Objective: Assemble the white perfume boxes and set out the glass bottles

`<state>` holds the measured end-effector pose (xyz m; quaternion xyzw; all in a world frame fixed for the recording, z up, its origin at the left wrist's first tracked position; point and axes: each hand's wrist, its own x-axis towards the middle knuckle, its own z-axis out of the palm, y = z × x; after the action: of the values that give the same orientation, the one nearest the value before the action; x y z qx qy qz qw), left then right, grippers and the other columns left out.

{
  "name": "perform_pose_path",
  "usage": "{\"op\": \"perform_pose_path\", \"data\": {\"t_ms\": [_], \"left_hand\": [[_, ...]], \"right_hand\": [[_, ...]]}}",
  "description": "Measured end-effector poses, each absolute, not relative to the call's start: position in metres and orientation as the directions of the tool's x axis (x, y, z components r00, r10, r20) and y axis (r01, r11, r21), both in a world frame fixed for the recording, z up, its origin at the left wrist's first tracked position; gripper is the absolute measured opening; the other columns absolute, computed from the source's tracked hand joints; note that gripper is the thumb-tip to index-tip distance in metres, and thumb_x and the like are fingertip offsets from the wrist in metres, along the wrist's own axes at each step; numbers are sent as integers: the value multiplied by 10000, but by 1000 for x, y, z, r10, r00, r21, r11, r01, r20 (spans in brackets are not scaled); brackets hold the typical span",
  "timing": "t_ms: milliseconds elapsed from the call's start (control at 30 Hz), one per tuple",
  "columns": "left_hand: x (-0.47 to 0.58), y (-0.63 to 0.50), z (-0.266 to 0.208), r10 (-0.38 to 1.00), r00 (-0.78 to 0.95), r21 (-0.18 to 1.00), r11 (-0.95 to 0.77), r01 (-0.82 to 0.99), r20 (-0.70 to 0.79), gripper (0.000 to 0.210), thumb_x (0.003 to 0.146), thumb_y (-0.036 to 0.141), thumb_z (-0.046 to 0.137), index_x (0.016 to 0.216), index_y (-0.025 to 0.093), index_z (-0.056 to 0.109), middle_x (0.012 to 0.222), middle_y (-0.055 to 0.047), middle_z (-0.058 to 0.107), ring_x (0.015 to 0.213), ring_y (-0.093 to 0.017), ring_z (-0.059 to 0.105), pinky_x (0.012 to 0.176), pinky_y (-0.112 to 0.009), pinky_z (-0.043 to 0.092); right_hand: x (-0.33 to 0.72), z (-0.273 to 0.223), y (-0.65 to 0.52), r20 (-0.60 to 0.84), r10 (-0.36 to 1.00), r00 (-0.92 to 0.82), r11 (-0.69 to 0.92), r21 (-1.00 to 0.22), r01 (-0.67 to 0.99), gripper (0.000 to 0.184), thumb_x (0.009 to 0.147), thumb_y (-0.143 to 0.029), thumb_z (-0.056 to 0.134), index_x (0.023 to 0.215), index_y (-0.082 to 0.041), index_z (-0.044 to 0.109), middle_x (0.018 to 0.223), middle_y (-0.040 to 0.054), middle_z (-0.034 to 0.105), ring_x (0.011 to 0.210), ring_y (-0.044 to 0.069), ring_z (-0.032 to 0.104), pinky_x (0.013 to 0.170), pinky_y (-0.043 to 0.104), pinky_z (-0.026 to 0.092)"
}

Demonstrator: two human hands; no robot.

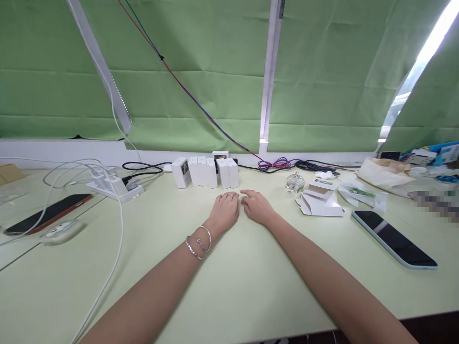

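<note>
My left hand rests palm down on the pale table, its fingers lying forward and holding nothing I can see. Bracelets circle that wrist. Just to its right lies my right hand, also palm down and open, with its index finger stretched toward the left hand. A narrow gap separates the two. Beyond my fingertips several small white boxes stand upright in a row, apart from both hands. A clear glass ornament-like piece sits to the right, beside opened white packaging.
On the right are a phone, a small green item on white paper and a cloth bag. A power strip with white cables, another phone and a mouse-shaped object lie left. Bundled wires run along the back.
</note>
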<state>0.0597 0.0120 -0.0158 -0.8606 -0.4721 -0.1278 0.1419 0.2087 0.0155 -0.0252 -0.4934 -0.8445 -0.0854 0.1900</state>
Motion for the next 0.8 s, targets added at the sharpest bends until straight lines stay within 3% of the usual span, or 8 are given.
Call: {"op": "perform_pose_path", "data": {"t_ms": [100, 167, 267, 333, 433, 600, 800], "left_hand": [[60, 12, -15, 790, 508, -107, -505, 857, 344, 421, 848, 143, 362, 1264, 92, 400, 1077, -132, 616, 1028, -230, 551, 921, -385, 356], [60, 12, -15, 785, 507, -107, -505, 857, 356, 358, 843, 148, 376, 1185, 116, 478, 1162, -140, 576, 1110, -235, 502, 931, -375, 352], [59, 11, -15, 781, 525, -123, -516, 847, 339, 269, 849, 153, 370, 1026, 133, 572, 1170, -139, 571, 1109, -242, 504, 932, -383, 350], [59, 11, -15, 788, 525, -118, -517, 848, 321, 304, 854, 148, 359, 1097, 124, 540, 1073, -128, 619, 1026, -234, 553, 921, -394, 354], [59, 12, -15, 785, 514, -107, -511, 853, 345, 376, 844, 141, 376, 1209, 106, 458, 1057, -126, 625, 1037, -229, 544, 917, -379, 357], [59, 14, -16, 771, 545, -143, -530, 836, 331, 243, 852, 156, 378, 965, 136, 592, 1067, -121, 612, 1054, -231, 529, 900, -359, 362], [59, 12, -15, 781, 524, -120, -517, 848, 340, 393, 846, 140, 378, 1233, 98, 429, 1056, -125, 616, 1041, -234, 534, 896, -370, 357]], "right_hand": [[209, -25, 15, 402, 803, -440, 498, -45, 866, 325, 836, -121, 410, 1121, -132, 564, 1047, 106, 638, 1018, 192, 549, 908, 328, 370], [209, -25, 15, 404, 804, -437, 496, -48, 867, 352, 836, -116, 410, 1165, -132, 534, 996, 94, 653, 977, 190, 565, 898, 333, 377], [209, -25, 15, 403, 799, -447, 505, -46, 862, 282, 833, -117, 414, 1038, -136, 607, 1119, 108, 611, 1048, 187, 533, 904, 314, 375], [209, -25, 16, 401, 796, -454, 511, -43, 858, 260, 831, -118, 419, 986, -134, 627, 1116, 112, 611, 1048, 188, 531, 908, 314, 371], [209, -25, 16, 425, 787, -447, 510, -43, 859, 318, 828, -110, 424, 1106, -127, 577, 992, 96, 653, 999, 192, 548, 931, 341, 351], [210, -26, 18, 434, 775, -459, 527, -43, 849, 250, 822, -113, 428, 951, -118, 643, 1085, 109, 622, 1033, 183, 528, 929, 299, 358], [208, -29, 17, 458, 770, -444, 510, -23, 860, 350, 817, -112, 420, 1139, -114, 557, 977, 104, 656, 1009, 206, 537, 1005, 369, 282]]}}
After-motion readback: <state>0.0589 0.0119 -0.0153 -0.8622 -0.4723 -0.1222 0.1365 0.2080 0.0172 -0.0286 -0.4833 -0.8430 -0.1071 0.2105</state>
